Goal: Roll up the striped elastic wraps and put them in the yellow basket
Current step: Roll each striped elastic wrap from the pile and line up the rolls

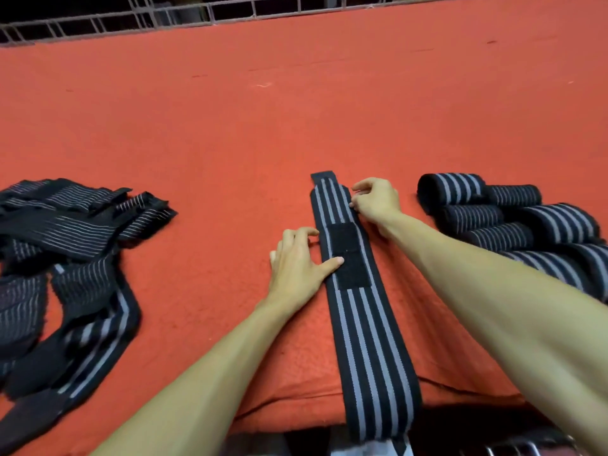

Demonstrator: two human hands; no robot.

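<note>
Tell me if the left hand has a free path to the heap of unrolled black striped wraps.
Probably yes: only bare orange cloth separates the left hand from the black striped heap.

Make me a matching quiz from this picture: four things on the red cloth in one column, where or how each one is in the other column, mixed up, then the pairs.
Column one
1. flat wrap
2. loose wraps
3. rolled wraps
4. left hand

Column two
A. heaped at the right
B. thumb on the black patch
C. stretched out in the middle, near end hanging over the edge
D. tangled at the left

Pairs: 1-C, 2-D, 3-A, 4-B
</note>
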